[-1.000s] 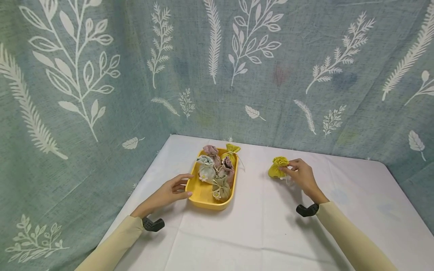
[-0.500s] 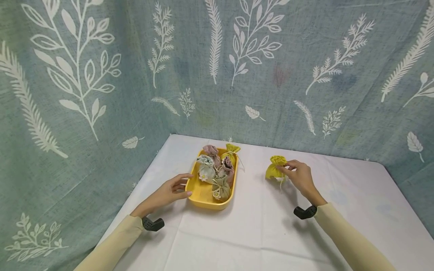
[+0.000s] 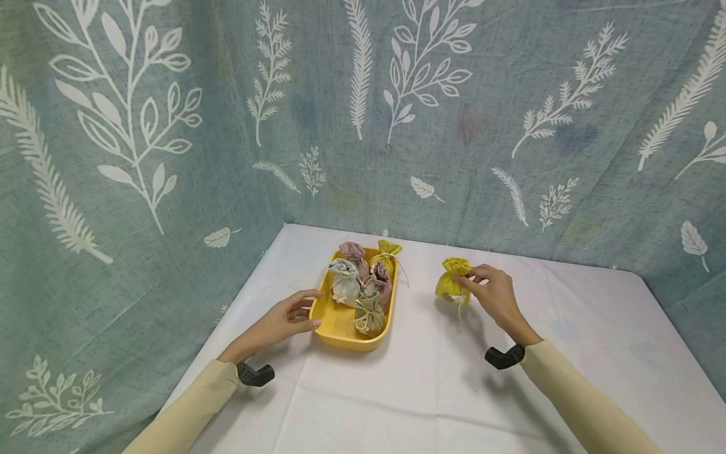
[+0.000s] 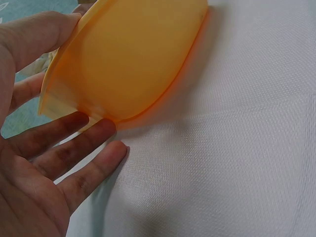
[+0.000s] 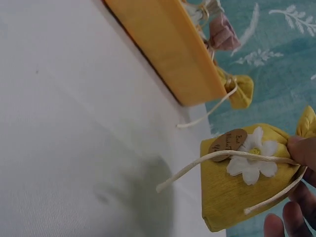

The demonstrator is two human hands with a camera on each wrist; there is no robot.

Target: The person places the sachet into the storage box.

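My right hand (image 3: 495, 295) pinches a yellow drawstring pouch (image 3: 448, 289) by its gathered neck, holding it above the table to the right of the tray. In the right wrist view the pouch (image 5: 242, 192) shows a white flower, a small brown tag and dangling cream cords. My left hand (image 3: 279, 326) rests against the left side of a yellow tray (image 3: 334, 342), its fingers loosely extended and touching the wall (image 4: 133, 54), as the left wrist view shows. Inside the tray stand several pouches: a pale blue one (image 3: 344, 284), a greenish one (image 3: 370, 315), mauve ones (image 3: 381, 284) and a yellow one (image 3: 386, 252).
A white cloth (image 3: 397, 397) covers the table. Patterned blue-green curtains (image 3: 431, 126) hang close behind its back edge and along the left. Cord from the yellow pouch in the tray hangs over the tray's right rim.
My right hand has lifted the yellow pouch slightly and carried it left, closer to the tray. The left hand and the tray have stayed in place.
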